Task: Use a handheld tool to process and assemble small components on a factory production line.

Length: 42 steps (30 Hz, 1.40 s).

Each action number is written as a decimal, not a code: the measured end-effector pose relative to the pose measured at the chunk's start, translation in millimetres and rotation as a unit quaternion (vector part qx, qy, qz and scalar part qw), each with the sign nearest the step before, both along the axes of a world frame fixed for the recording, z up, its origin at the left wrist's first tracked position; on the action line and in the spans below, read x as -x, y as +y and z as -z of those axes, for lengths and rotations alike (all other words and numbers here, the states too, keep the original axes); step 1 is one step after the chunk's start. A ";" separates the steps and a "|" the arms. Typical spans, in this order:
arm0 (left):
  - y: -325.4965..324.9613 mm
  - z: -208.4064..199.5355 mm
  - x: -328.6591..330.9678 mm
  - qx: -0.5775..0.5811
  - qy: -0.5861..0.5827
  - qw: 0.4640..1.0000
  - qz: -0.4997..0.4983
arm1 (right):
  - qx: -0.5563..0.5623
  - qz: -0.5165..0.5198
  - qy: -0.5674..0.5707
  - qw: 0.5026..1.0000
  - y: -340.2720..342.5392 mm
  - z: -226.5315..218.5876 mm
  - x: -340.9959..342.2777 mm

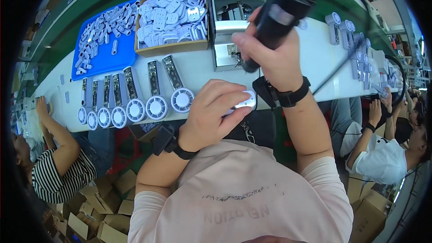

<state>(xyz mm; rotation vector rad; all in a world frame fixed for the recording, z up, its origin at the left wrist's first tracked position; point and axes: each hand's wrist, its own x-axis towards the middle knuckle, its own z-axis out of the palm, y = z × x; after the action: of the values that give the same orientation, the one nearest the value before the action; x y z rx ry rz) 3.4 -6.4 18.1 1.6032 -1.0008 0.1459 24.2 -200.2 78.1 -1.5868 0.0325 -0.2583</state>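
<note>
Open brown cardboard box (173,47) of pale parts on the bench; loose brown cartons (96,216) on the floor, lower left.

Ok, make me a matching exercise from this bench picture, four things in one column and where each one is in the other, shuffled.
Things:
1. black power tool
2. small white part
3. cardboard box of white pieces
4. blue tray

Places:
A. far left of the white table, holding loose white parts
B. gripped in the right hand, raised above the table
C. between the blue tray and a grey metal fixture
D. pinched in the fingers of the left hand, near the table's front edge

Pairs: 1-B, 2-D, 3-C, 4-A
</note>
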 end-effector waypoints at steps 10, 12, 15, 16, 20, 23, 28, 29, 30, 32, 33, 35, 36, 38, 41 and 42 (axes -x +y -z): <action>-0.4 -4.4 0.0 -0.007 0.060 0.998 -0.010 | -0.090 -0.112 -0.271 0.952 -0.5 -61.6 48.1; -1.8 -4.3 -0.2 0.005 0.055 0.998 -0.014 | -0.087 -0.117 -0.267 0.953 4.0 -61.6 49.4; -4.6 -3.2 -1.3 0.007 0.043 0.999 -0.013 | -0.085 -0.128 -0.259 0.954 9.3 -56.6 47.6; -5.4 -2.8 -1.8 0.007 0.037 0.999 -0.013 | -0.070 -0.120 -0.255 0.957 9.1 -54.2 45.4; -5.0 -4.4 -4.4 0.006 0.042 0.999 0.012 | -0.022 -0.114 -0.224 0.968 8.3 -52.9 42.7; -6.4 -3.3 -1.5 0.009 0.038 0.999 0.000 | 0.024 -0.128 -0.192 0.973 6.3 -57.4 43.5; -8.6 -5.1 3.9 0.009 0.036 0.999 0.025 | 0.037 -0.131 -0.225 0.965 8.9 -51.1 51.9; -9.5 -4.2 4.5 0.010 0.038 0.999 0.025 | -0.011 -0.119 -0.228 0.966 9.4 -49.2 57.0; -10.8 -3.1 5.1 0.014 0.036 0.999 0.029 | -0.060 -0.107 -0.230 0.965 9.1 -48.3 59.5; -12.9 -1.5 6.1 0.021 0.030 0.999 0.038 | -0.053 -0.113 -0.225 0.966 6.6 -49.7 60.3; -12.9 -1.6 7.6 0.020 0.030 0.999 0.039 | -0.046 -0.119 -0.222 0.967 5.3 -51.2 60.7; -11.0 -3.5 13.7 0.014 0.080 0.996 0.035 | -0.041 -0.125 -0.220 0.967 3.4 -54.6 59.1; -10.2 -4.2 15.5 0.011 0.104 0.994 0.033 | -0.088 -0.128 -0.209 0.966 1.4 -56.6 54.4; -7.0 1.4 14.2 0.019 0.089 0.996 0.023 | -0.180 -0.132 -0.186 0.957 -3.3 -56.9 41.2; -3.1 3.7 13.9 0.038 0.064 0.997 0.004 | -0.075 -0.014 -0.234 0.969 -2.3 -31.5 18.2; -1.0 2.2 14.3 0.025 0.065 0.998 0.005 | -0.077 -0.014 -0.236 0.969 -3.6 -13.9 8.8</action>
<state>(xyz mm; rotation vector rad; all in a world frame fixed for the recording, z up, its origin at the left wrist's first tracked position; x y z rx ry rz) -10.9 -7.3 15.9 1.5415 -0.8983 0.0575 15.4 -203.8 92.0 -1.3368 -0.3305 -0.5920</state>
